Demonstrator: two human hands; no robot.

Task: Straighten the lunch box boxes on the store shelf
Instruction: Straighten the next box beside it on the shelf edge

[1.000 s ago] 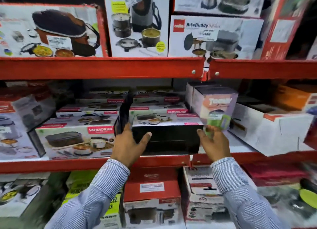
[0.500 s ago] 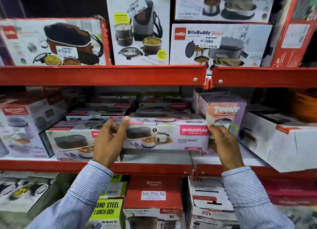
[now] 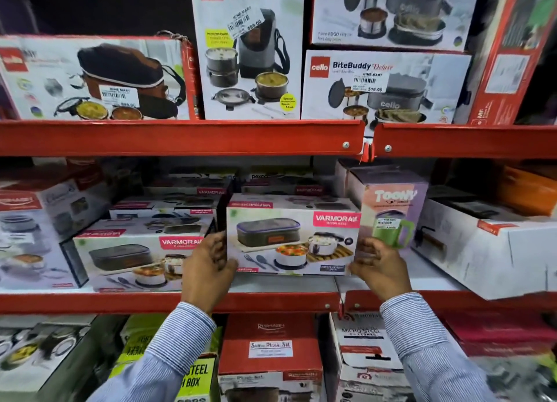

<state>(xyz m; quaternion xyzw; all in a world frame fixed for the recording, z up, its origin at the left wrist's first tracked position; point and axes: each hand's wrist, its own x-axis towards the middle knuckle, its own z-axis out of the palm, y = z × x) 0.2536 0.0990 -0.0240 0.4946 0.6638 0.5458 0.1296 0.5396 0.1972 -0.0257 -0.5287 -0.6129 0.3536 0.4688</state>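
Note:
A white Varmora lunch box box (image 3: pixel 294 238) stands on the middle red shelf (image 3: pixel 168 302), its printed front facing me. My left hand (image 3: pixel 208 269) grips its left end and my right hand (image 3: pixel 379 269) grips its lower right corner. A second Varmora box (image 3: pixel 135 257) stands to the left, touching my left hand. More Varmora boxes (image 3: pixel 168 208) are stacked behind both.
A pink Toowy box (image 3: pixel 391 202) stands right of the held box, a white carton (image 3: pixel 488 244) beyond it. Cello lunch box boxes (image 3: pixel 382 85) fill the upper shelf. Below are a red Rishabh box (image 3: pixel 271 350) and a green steel lunch box carton (image 3: pixel 193 377).
The box showed its dark side a second ago. Both hands have turned it so the printed front faces out, and it now sits upright on the shelf.

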